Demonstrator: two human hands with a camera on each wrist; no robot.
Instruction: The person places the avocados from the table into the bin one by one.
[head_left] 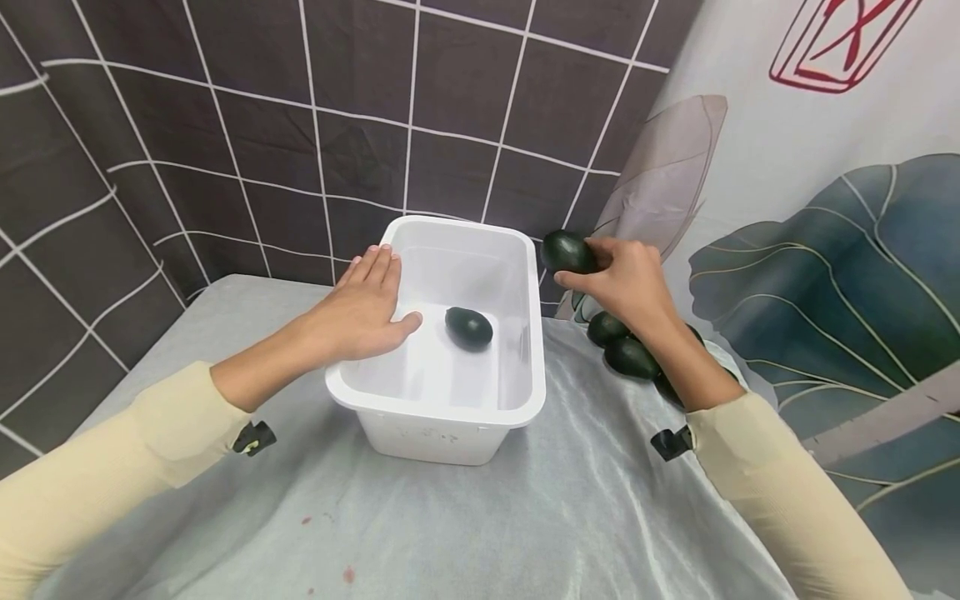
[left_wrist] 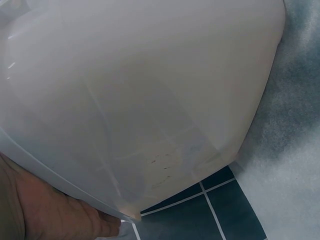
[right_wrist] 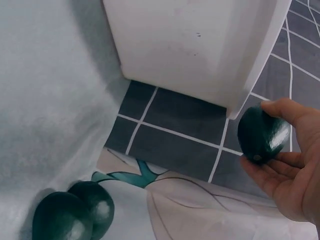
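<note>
A white plastic tub [head_left: 435, 421] stands on the grey cloth, and one dark green avocado [head_left: 468, 328] lies on its floor. My left hand [head_left: 367, 308] rests flat on the tub's left rim with fingers straight; the left wrist view shows the hand [left_wrist: 60, 215] against the tub's outer wall [left_wrist: 150, 100]. Just past the tub's right rim, my right hand [head_left: 626, 279] holds another avocado [head_left: 567, 252] in the air between thumb and fingers. That avocado [right_wrist: 262, 134] shows clearly in the right wrist view, apart from the tub.
Several more avocados [head_left: 630, 357] lie on the cloth to the right, partly hidden under my right forearm. A dark tile-patterned sheet [head_left: 360, 158] hangs behind the tub, and a leaf-printed curtain [head_left: 832, 275] hangs at the right. Grey cloth [head_left: 450, 533] covers the table.
</note>
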